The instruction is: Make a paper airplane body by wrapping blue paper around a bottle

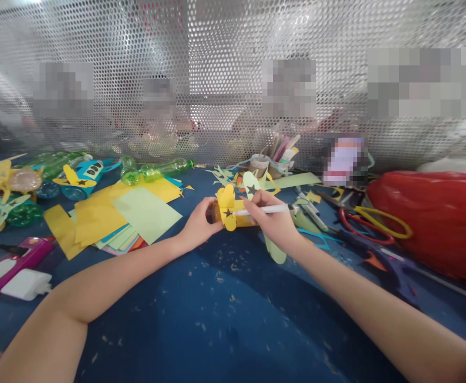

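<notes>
My left hand point(199, 224) is closed around the end of a toy plane point(241, 217), which seems to be a small bottle wrapped in yellow paper. A yellow paper propeller point(227, 197) with a black star stands at that end. My right hand point(273, 221) grips a white marker point(271, 209), its tip at or close to the star. Behind my right fingers rises a pale green paper wing point(251, 183) with another dark star, and a second green wing point(276, 249) sticks out below. Much of the toy's body is hidden by my right hand.
Paper sheets point(149, 210) lie left of centre, with finished bottle planes point(83, 178) and green bottles point(167, 169) behind. A purple power strip point(17, 263) sits at left. Scissors point(366, 226), a red bag point(432, 218) and a phone point(342, 159) are at right. Perforated metal mesh point(225, 58) closes the back.
</notes>
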The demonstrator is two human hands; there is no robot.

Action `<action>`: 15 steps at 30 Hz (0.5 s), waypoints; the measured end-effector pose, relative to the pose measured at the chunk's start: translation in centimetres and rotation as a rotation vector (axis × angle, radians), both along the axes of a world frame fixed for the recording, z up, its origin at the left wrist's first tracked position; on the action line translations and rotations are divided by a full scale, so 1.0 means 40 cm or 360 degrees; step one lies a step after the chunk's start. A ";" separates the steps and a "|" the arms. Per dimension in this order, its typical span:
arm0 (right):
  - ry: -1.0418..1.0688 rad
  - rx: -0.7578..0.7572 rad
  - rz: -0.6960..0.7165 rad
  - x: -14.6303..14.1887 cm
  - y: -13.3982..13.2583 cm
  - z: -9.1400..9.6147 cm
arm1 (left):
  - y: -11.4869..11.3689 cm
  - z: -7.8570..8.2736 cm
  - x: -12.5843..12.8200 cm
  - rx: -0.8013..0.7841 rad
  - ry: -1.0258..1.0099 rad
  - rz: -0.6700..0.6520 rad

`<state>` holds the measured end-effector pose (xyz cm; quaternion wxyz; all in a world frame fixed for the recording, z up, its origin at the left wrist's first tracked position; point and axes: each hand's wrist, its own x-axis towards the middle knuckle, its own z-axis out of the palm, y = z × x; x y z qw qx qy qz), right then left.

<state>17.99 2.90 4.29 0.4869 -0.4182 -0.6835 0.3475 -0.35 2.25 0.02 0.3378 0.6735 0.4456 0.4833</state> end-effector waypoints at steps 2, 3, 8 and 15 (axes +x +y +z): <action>-0.0026 0.0007 0.0006 0.001 0.000 0.001 | 0.000 0.000 0.000 0.0006 0.0001 0.0001; -0.0041 0.0016 0.0005 0.001 0.000 0.001 | -0.001 0.000 0.000 0.0008 0.0001 -0.0001; -0.0068 0.0047 0.0011 0.005 0.002 -0.004 | 0.000 0.001 0.000 0.0009 0.0011 0.0005; -0.0072 0.0035 0.0030 0.005 0.001 -0.004 | 0.000 0.001 0.000 0.0019 0.0019 -0.0009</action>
